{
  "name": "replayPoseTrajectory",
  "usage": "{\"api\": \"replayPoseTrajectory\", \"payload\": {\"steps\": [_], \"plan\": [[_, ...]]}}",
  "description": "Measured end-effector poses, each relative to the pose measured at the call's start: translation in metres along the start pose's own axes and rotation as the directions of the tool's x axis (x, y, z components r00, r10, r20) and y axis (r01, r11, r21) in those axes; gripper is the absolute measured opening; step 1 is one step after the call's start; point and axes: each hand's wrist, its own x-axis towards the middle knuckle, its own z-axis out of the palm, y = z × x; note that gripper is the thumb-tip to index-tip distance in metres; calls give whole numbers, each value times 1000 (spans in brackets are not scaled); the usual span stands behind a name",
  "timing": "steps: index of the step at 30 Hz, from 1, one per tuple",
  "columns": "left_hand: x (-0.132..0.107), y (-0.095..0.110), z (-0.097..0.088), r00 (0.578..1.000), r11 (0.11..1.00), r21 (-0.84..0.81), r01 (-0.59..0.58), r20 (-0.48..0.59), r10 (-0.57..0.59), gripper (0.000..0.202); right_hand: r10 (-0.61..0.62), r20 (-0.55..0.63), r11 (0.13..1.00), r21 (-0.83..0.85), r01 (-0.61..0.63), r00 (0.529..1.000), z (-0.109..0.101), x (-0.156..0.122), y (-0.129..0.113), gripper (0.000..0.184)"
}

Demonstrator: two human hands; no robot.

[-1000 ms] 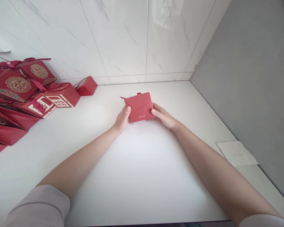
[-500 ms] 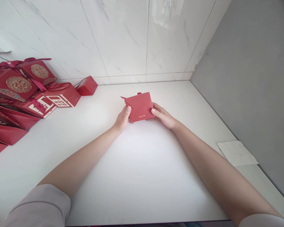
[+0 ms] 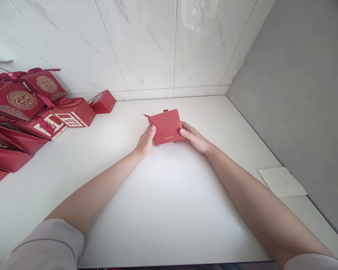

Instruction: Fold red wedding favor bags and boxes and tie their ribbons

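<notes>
Between my two hands is a red gift box (image 3: pixel 166 126), its folded bottom panel with small pale print turned toward me. A dark red ribbon end pokes out past its far left corner, and another bit shows over its far edge. My left hand (image 3: pixel 145 141) grips the left side, thumb on the bottom panel. On the opposite side my right hand (image 3: pixel 194 137) holds the right edge, its thumb tip pressed on the panel. The fingers behind the box are mostly hidden, as is the box's far face.
Several red gift boxes with gold emblems and ribbons (image 3: pixel 22 100) are piled at the left on the white table (image 3: pixel 169 210). One more red box (image 3: pixel 104 102) stands by the tiled wall (image 3: pixel 146 45). A white paper sheet (image 3: pixel 283 182) lies at right beside the grey panel (image 3: pixel 301 93).
</notes>
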Motion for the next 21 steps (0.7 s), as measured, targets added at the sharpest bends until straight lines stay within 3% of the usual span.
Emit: {"api": "replayPoseTrajectory", "payload": {"steps": [21], "plan": [[1,2,1,1000,1000,9,3,-1,-3,86,-6,1,1000,-25,6,1000,-1,0,0,83]]}}
